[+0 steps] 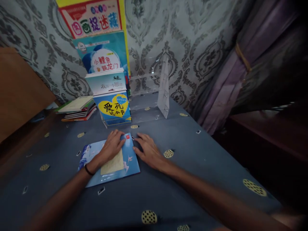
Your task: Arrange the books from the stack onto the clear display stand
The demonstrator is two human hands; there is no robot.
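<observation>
A thin light-blue book [130, 163] lies flat on the blue tablecloth [183, 160] in front of me. My left hand [112, 146] rests palm down on its cover, fingers spread toward the far edge. My right hand [149, 151] lies flat beside the book's right edge, fingertips touching that edge near the top corner. Neither hand grips anything. Just beyond stands a clear acrylic book stand [163, 86] holding several upright books, the front one [115, 108] blue with a yellow heart.
A small stack of flat books [78, 109] sits at the left of the stand. Patterned wallpaper [192, 41] backs the table. A purple curtain [231, 77] hangs at right, a wooden board [19, 93] at left. The table's right edge drops off near dark furniture.
</observation>
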